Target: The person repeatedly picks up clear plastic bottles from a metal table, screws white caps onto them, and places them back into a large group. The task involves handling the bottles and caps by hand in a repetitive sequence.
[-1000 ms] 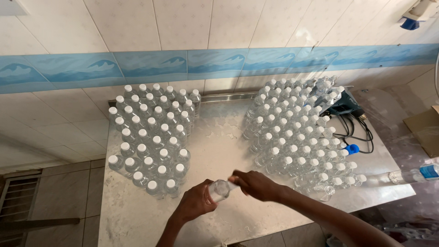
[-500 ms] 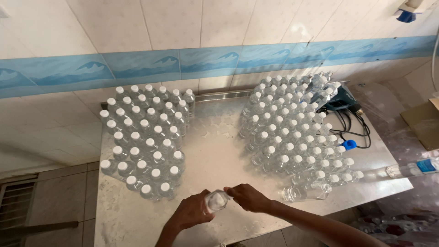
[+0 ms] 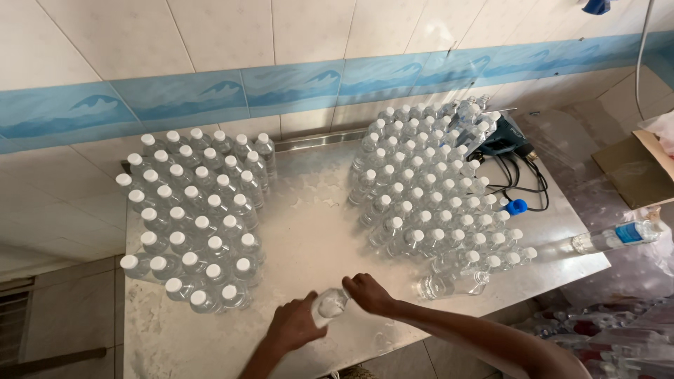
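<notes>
- The left hand [image 3: 295, 324] grips the body of a small clear plastic bottle [image 3: 328, 306], fingers wrapped round it; the right hand [image 3: 368, 293] pinches its cap end, fingers closed. The bottle lies tilted between them, above the near edge of the wet steel worktop [image 3: 316, 224], at 6 o'clock.
- Risk: wet plastic could slip from the grip and roll off that near edge just below.
- Risk: a right-elbow swing toward 3 o'clock could topple the uncapped clear bottle [image 3: 449, 284] and its white-capped neighbours [image 3: 435, 196], packed tight.
- The left block of white-capped bottles [image 3: 193, 217] at 10 o'clock reaches the worktop's left edge, so a nudge could push some over.
- The black power tool with cables [image 3: 509, 140] at 2 o'clock sits near water.
- Open room: the bare lane toward 12 o'clock between both blocks.
</notes>
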